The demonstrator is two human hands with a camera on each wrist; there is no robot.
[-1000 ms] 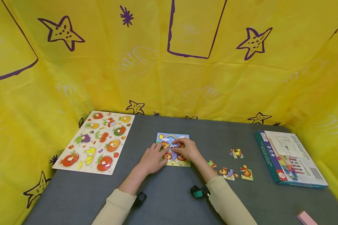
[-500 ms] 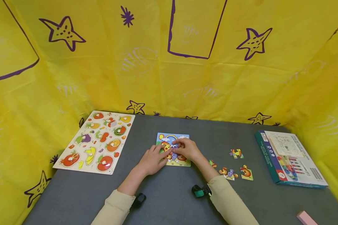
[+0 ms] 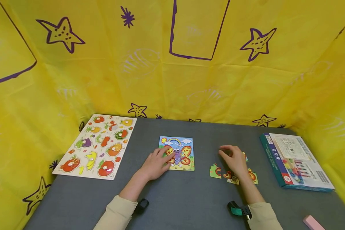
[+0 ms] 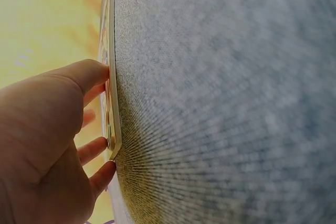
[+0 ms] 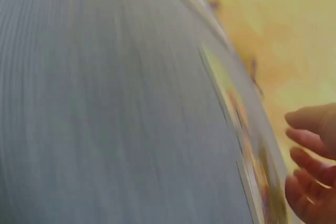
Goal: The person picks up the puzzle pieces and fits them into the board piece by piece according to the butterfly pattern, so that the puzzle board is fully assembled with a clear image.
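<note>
A square butterfly puzzle board (image 3: 179, 161) lies near the middle of the grey table. My left hand (image 3: 154, 164) rests on its left side; in the left wrist view the thumb and fingertips (image 4: 107, 170) touch the board along its edge. To the right, my right hand (image 3: 236, 159) hovers over loose puzzle pieces, thumb and fingers apart with nothing between them. One green and orange puzzle piece (image 3: 215, 171) lies left of that hand. Another puzzle piece (image 3: 232, 179) is partly covered by the wrist, and a third puzzle piece (image 3: 253, 176) shows beyond it.
On the left lies a large fruit peg board (image 3: 96, 145). A flat boxed set (image 3: 297, 162) lies at the right, and a pink block (image 3: 312, 222) near the front right. Yellow printed cloth (image 3: 172, 80) hangs around the table's back and sides.
My right hand has left the butterfly board and moved right, over the loose pieces, uncovering the butterfly's right wings. The left hand stays on the board.
</note>
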